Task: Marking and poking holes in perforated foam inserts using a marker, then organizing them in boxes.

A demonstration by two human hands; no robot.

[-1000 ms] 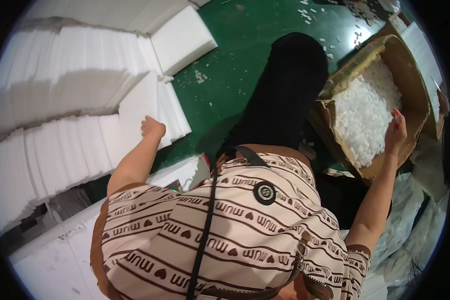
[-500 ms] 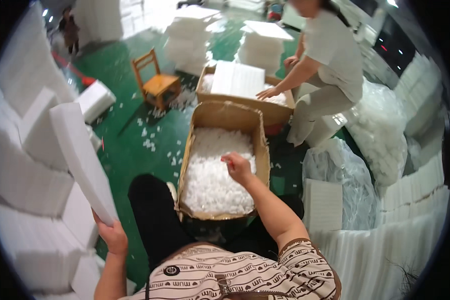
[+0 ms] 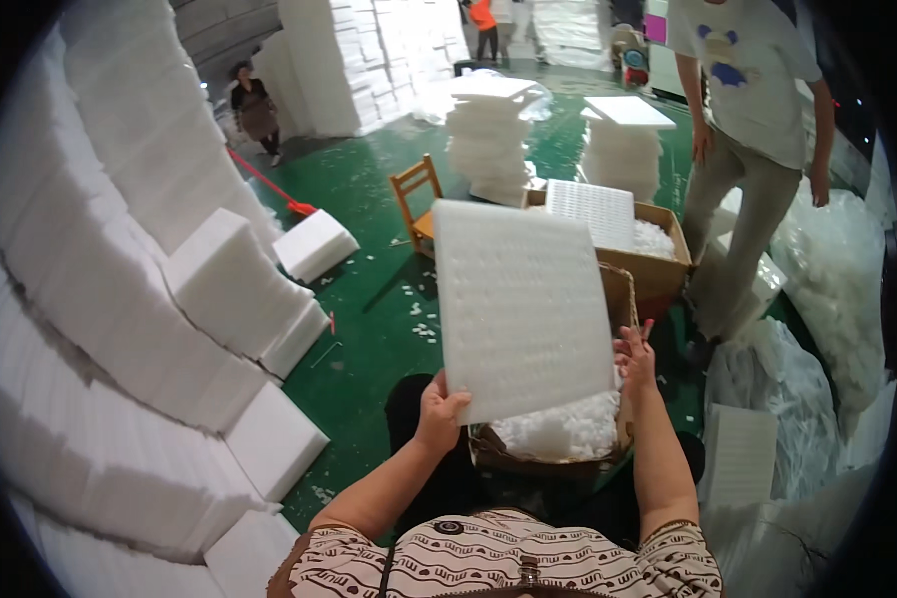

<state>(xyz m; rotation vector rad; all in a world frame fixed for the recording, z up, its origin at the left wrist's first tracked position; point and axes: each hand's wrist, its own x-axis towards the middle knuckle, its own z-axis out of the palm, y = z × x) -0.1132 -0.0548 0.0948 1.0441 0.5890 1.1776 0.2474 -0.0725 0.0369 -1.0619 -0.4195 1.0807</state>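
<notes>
Along the left side, stacked white foam blocks (image 3: 120, 299) rise in a stepped wall, with one loose foam block (image 3: 315, 244) lying on the green floor (image 3: 369, 299) near a red-handled broom (image 3: 269, 186). Farther back, a wooden chair (image 3: 416, 199) stands on the floor in front of a wrapped pile of foam sheets (image 3: 490, 135). In the lower middle, the left hand (image 3: 439, 411) grips the bottom left corner of a large white foam sheet (image 3: 521, 309), fingers curled around its edge with the thumb on the near face. The sheet is held upright and slightly tilted in the air, directly above an open cardboard box (image 3: 558, 444) filled with small white foam pieces; its surface shows rows of faint dimples. The right hand (image 3: 636, 357) sits at the sheet's lower right edge, fingers spread open and pointing up, the palm touching or just beside the edge; whether it actually presses the foam cannot be told. Behind the sheet, a second cardboard box (image 3: 658, 264) holds another perforated foam sheet (image 3: 592, 211) and loose bits. To the right of that box stands another person (image 3: 757, 149) in a white shirt and grey trousers, arms hanging down. Clear plastic bags (image 3: 817, 329) of foam lie along the right side.
</notes>
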